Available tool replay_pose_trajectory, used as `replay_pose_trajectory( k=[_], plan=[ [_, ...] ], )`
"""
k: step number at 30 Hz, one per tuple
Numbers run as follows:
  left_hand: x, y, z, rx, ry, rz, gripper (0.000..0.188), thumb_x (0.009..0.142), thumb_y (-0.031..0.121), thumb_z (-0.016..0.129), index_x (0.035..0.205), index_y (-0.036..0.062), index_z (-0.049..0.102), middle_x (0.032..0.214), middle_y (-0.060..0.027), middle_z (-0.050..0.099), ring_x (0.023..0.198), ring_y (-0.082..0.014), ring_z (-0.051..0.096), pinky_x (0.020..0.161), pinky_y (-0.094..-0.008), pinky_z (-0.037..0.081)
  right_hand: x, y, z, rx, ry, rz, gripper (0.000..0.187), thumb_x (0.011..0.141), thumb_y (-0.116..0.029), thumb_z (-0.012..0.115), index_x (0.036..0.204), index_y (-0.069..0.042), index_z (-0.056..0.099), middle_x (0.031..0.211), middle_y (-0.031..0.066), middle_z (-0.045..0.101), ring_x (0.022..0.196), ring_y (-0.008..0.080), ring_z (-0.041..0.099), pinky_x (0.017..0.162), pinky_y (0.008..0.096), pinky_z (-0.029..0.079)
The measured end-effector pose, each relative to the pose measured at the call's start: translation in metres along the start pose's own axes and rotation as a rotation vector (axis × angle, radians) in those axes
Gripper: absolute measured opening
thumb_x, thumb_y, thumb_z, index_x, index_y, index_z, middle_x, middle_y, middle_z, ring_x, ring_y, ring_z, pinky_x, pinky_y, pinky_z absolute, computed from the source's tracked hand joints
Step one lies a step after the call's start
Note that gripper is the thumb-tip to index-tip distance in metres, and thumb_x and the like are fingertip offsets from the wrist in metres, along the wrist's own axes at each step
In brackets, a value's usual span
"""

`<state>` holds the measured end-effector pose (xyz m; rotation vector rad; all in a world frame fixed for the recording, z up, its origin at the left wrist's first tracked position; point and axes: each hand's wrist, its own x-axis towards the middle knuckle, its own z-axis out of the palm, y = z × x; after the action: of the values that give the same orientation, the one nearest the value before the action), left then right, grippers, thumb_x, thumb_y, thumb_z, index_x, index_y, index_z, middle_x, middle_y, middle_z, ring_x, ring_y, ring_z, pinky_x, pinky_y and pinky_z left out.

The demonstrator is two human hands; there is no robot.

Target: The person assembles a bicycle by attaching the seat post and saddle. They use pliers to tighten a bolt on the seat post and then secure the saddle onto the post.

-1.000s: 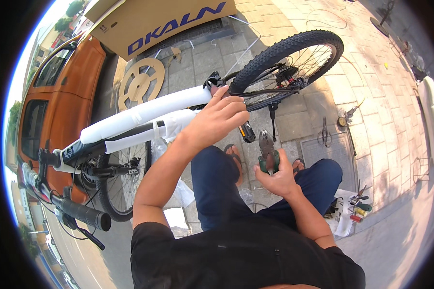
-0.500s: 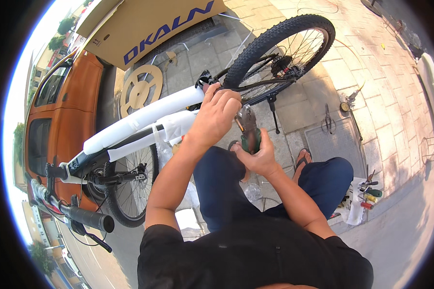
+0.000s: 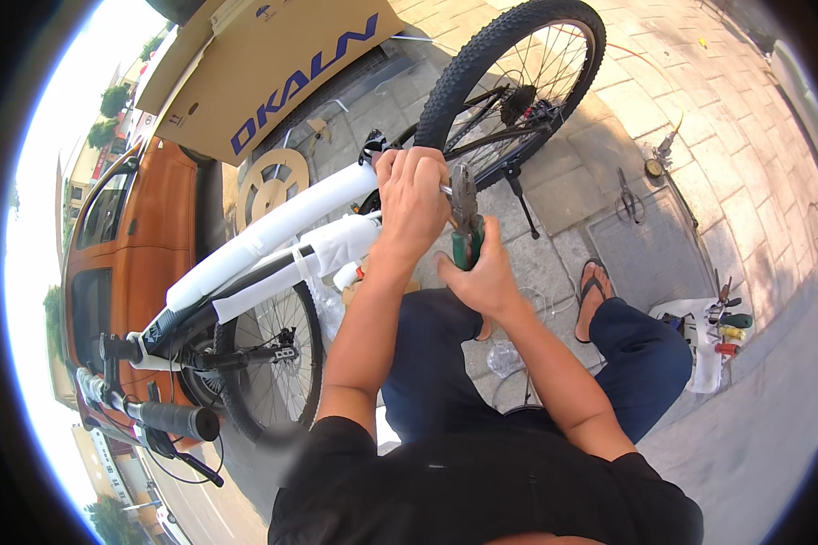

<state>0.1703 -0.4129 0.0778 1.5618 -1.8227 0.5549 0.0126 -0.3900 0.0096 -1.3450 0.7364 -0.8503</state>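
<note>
My right hand (image 3: 489,283) is closed round the green grips of a pair of pliers (image 3: 464,204), whose dark metal jaws point up and away from me. Beside the jaws, my left hand (image 3: 413,202) has its fingers curled over; a small shiny metal end shows at its edge, touching or very near the pliers. What it grips is mostly hidden under the fingers. The left hand is at the seat end of a mountain bike frame wrapped in white foam (image 3: 273,238). Just beyond stands the bike's rear wheel (image 3: 433,98), with a kickstand (image 3: 523,204) below it.
Handlebars (image 3: 168,420) and the front wheel (image 3: 311,386) lie to the left, by an orange vehicle (image 3: 141,236). A large cardboard box (image 3: 245,82) and a cardboard disc (image 3: 277,177) are behind. Scissors (image 3: 628,198) and several hand tools (image 3: 729,334) lie on the right.
The view has shifted a little, with the bike lower at the handlebar end. My right hand has raised the pliers more upright, close against my left hand.
</note>
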Motion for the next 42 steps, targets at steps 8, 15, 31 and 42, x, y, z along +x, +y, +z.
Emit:
replay_pose_trajectory(
  k=[8, 15, 31, 42],
  plan=[
    [-0.003, -0.005, 0.004, -0.107, 0.093, -0.052, 0.026, 0.074, -0.008, 0.065, 0.089, 0.0091, 0.052, 0.096, -0.0066, 0.063, 0.092, -0.0315, 0.06, 0.092, -0.0463, 0.04, 0.012, 0.013, 0.001, -0.141, 0.005, -0.076, 0.052, 0.087, -0.016, 0.081, 0.122, -0.001, 0.046, 0.075, 0.0026, 0.06, 0.063, 0.0153, 0.059, 0.062, 0.0363, 0.051],
    [0.0, -0.002, 0.006, -0.08, 0.08, -0.035, 0.026, 0.07, -0.006, 0.067, 0.086, 0.0102, 0.054, 0.093, -0.0041, 0.062, 0.089, -0.0289, 0.059, 0.09, -0.0445, 0.039, 0.002, 0.0, -0.011, -0.151, 0.11, -0.296, 0.048, 0.087, -0.004, 0.08, 0.12, -0.002, 0.045, 0.082, -0.0015, 0.055, 0.067, 0.0058, 0.051, 0.061, 0.0267, 0.044],
    [-0.017, -0.01, 0.001, -0.201, 0.092, -0.023, 0.032, 0.065, -0.009, 0.07, 0.081, 0.0104, 0.05, 0.091, -0.0057, 0.06, 0.085, -0.0302, 0.057, 0.09, -0.0434, 0.038, -0.024, 0.027, -0.029, -0.039, 0.111, -0.168, 0.042, 0.09, -0.011, 0.083, 0.114, 0.0, 0.051, 0.083, 0.0047, 0.067, 0.072, 0.0054, 0.062, 0.06, 0.0262, 0.048],
    [0.0, -0.006, 0.001, -0.121, 0.027, -0.044, 0.029, 0.064, -0.009, 0.068, 0.081, 0.01, 0.053, 0.091, -0.0051, 0.059, 0.09, -0.0292, 0.058, 0.09, -0.0431, 0.039, -0.019, 0.031, -0.036, -0.175, 0.129, -0.071, 0.04, 0.091, -0.012, 0.083, 0.11, -0.002, 0.05, 0.075, -0.0038, 0.051, 0.066, 0.0056, 0.047, 0.058, 0.0266, 0.041]
  ],
)
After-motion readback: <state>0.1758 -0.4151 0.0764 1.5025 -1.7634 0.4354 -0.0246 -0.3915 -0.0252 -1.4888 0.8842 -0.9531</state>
